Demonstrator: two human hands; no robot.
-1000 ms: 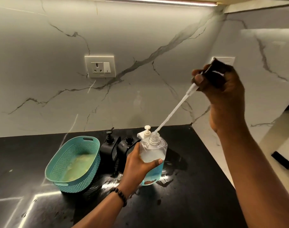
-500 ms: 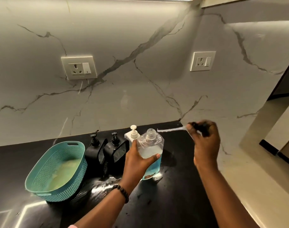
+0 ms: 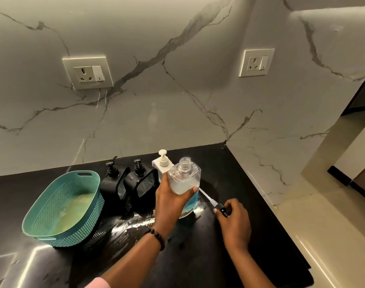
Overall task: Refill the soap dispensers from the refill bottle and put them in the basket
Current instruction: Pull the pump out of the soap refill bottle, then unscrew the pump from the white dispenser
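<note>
Now the pump (image 3: 215, 204) is out of the clear bottle (image 3: 184, 179). A second ago the right hand (image 3: 233, 221) held it high, with its long white tube just leaving the bottle's neck. Then the hand came down, and now the pump lies low on the black table (image 3: 198, 256), right beside the bottle, its tube pointing back toward it. The right hand's grip is pinched on the pump's black top. I cannot tell if the top rests on the table yet.

That means the bottle's mouth is open and ready. My guess is that pouring comes next.

The left hand (image 3: 171, 202) has stayed where it was, its grip wrapped round the clear bottle, thumb on the front. The bottle stands upright on the table. It is see-through, with blue soap low down and a bare screw neck on top.

Just behind it stands a white dispenser (image 3: 162, 163). To its left are two black dispensers (image 3: 125, 183), side by side, pumps on. Left of them sits the teal basket (image 3: 40, 225), with no dispensers in it. The table looks wet and shiny near the bottle.
</note>
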